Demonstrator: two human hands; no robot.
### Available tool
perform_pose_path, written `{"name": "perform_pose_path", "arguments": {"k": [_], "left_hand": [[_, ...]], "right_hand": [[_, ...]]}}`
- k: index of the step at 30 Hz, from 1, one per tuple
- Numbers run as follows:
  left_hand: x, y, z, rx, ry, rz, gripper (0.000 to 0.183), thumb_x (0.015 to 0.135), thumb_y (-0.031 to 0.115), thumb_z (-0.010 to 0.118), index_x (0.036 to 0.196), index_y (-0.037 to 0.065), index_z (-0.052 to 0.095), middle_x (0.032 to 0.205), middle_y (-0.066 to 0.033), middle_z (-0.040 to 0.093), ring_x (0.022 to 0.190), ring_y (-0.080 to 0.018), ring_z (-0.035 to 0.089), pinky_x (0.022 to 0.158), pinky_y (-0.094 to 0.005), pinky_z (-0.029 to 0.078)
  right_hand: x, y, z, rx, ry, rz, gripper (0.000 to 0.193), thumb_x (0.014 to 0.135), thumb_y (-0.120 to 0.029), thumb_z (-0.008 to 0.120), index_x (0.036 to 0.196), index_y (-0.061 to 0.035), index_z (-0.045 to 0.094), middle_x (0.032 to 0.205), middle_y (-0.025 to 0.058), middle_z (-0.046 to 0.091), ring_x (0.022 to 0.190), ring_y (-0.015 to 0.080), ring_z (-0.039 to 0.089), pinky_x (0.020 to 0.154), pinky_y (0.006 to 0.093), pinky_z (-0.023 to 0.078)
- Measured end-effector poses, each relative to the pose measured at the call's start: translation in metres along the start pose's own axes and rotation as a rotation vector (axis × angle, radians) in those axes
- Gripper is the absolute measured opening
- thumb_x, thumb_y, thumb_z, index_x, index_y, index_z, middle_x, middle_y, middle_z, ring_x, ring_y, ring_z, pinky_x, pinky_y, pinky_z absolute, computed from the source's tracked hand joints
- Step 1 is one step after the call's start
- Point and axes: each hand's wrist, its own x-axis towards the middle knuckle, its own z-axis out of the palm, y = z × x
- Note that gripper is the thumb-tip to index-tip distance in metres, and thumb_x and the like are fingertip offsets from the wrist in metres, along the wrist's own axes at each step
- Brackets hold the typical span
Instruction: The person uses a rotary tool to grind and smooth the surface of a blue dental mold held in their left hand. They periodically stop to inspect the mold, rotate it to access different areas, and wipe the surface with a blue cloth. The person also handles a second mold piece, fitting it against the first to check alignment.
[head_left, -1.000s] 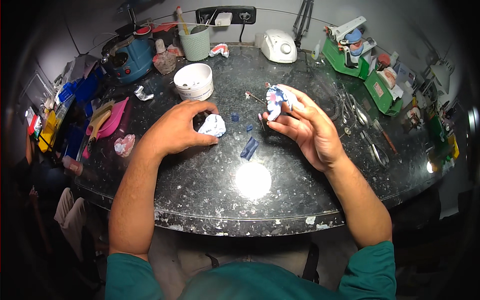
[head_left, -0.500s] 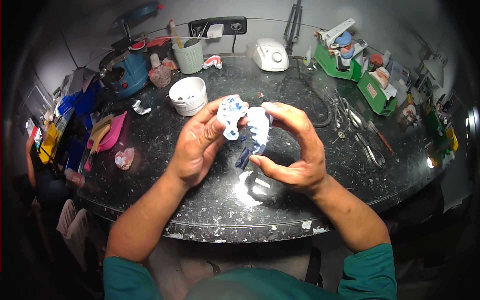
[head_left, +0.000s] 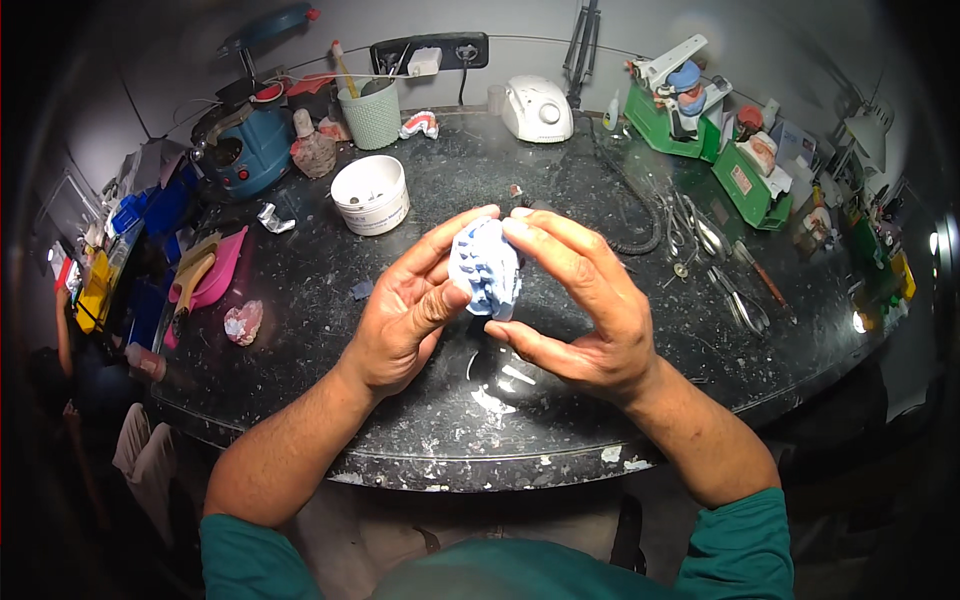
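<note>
Above the middle of the dark bench, two white-and-blue dental casts (head_left: pixel 485 265) are pressed against each other, with tooth shapes showing along one side. My left hand (head_left: pixel 402 315) grips the left cast, its thumb on the near side and fingers curled behind. My right hand (head_left: pixel 598 310) pinches the other cast between its thumb below and fingertips at the top. The meeting faces between the casts are mostly hidden.
A white tub (head_left: pixel 371 196) stands beyond my left hand. A pinkish lump (head_left: pixel 243 322) and a pink dustpan (head_left: pixel 222 270) lie left. Metal hand tools (head_left: pixel 737 300) lie right, near green articulator stands (head_left: pixel 752 190). A white control box (head_left: pixel 539 109) sits at the back.
The two casts, apart half a second ago, have come together. My right hand's cast has moved left and turned; the left cast has tipped to a new angle.
</note>
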Motion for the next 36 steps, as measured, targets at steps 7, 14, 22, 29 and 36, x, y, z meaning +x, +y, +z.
{"name": "perform_pose_path", "arguments": {"k": [7, 14, 22, 29, 36], "left_hand": [[-0.004, -0.005, -0.003, 0.196, 0.094, 0.036, 0.064, 0.098, 0.026, 0.068, 0.151, 0.001, 0.043, 0.151, -0.0127, 0.049, 0.134, -0.0154, 0.048, 0.113, -0.0323, 0.039], [-0.006, -0.003, 0.002, 0.254, 0.186, 0.025, 0.059, 0.094, 0.006, 0.072, 0.147, -0.002, 0.049, 0.139, -0.0124, 0.059, 0.125, -0.0169, 0.057, 0.107, -0.0309, 0.047], [-0.013, -0.002, 0.02, 0.281, 0.178, -0.013, 0.062, 0.09, 0.002, 0.075, 0.145, -0.007, 0.048, 0.133, -0.0143, 0.063, 0.118, -0.0173, 0.062, 0.103, -0.0317, 0.051], [-0.016, 0.0, 0.02, 0.501, 0.148, 0.034, 0.056, 0.087, 0.006, 0.079, 0.138, -0.004, 0.056, 0.125, -0.0139, 0.067, 0.12, -0.0181, 0.061, 0.105, -0.0333, 0.048], [-0.012, 0.01, 0.008, 0.452, -0.046, 0.323, 0.063, 0.082, 0.003, 0.079, 0.139, -0.001, 0.051, 0.136, -0.0167, 0.059, 0.13, -0.0242, 0.056, 0.113, -0.0383, 0.04]], "right_hand": [[0.001, 0.003, -0.004, -0.055, -0.092, 0.043, 0.069, 0.079, -0.016, 0.083, 0.143, -0.0068, 0.056, 0.145, 0.017, 0.056, 0.13, 0.0312, 0.058, 0.114, 0.0447, 0.041], [-0.001, 0.007, 0.0, -0.085, -0.1, 0.04, 0.067, 0.08, -0.013, 0.081, 0.142, -0.0054, 0.057, 0.144, 0.0183, 0.055, 0.13, 0.0355, 0.056, 0.112, 0.0461, 0.043], [0.002, 0.002, -0.001, -0.274, -0.207, -0.098, 0.052, 0.085, -0.014, 0.075, 0.133, -0.0029, 0.062, 0.134, 0.0169, 0.062, 0.124, 0.0338, 0.061, 0.109, 0.0479, 0.046], [-0.003, 0.004, 0.011, -0.103, -0.154, -0.08, 0.071, 0.079, -0.019, 0.083, 0.141, -0.0001, 0.054, 0.143, 0.0189, 0.055, 0.132, 0.0356, 0.055, 0.113, 0.0466, 0.042], [0.004, 0.013, -0.014, 0.215, -0.02, 0.028, 0.064, 0.067, -0.023, 0.093, 0.122, 0.0014, 0.07, 0.113, 0.0137, 0.074, 0.095, 0.0226, 0.07, 0.086, 0.0346, 0.056]]}}
